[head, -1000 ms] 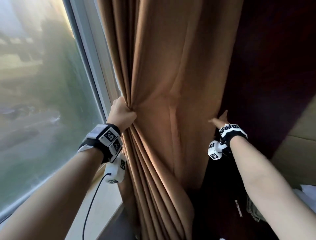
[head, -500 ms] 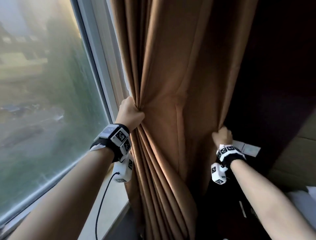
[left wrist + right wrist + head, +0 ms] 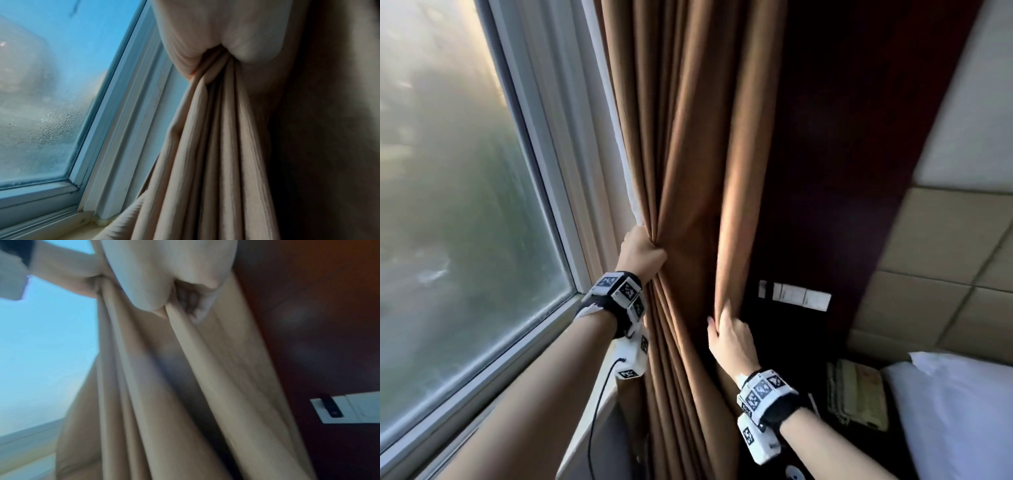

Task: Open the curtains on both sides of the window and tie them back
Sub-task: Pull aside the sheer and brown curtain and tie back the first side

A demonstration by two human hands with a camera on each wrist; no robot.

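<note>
A tan curtain (image 3: 688, 154) hangs bunched at the right side of the window (image 3: 465, 205). My left hand (image 3: 642, 251) grips a gathered bundle of its folds near the window frame; in the left wrist view the folds (image 3: 216, 129) fan out below my fist. My right hand (image 3: 729, 339) holds the curtain's right edge lower down, thumb on the front and fingers curled behind the fabric. In the blurred right wrist view the curtain's edge (image 3: 216, 361) runs down from my hand. No tieback is visible.
A dark wood wall panel (image 3: 842, 171) with a white switch plate (image 3: 794, 297) stands right of the curtain. A padded beige headboard (image 3: 945, 274), a white pillow (image 3: 962, 411) and a folded item on a dark nightstand (image 3: 856, 394) lie at lower right. The sill (image 3: 585, 428) runs below.
My right hand has come down and forward, drawing the curtain's right edge leftward toward the left hand. The switch plate is now uncovered. The left hand keeps its grip.
</note>
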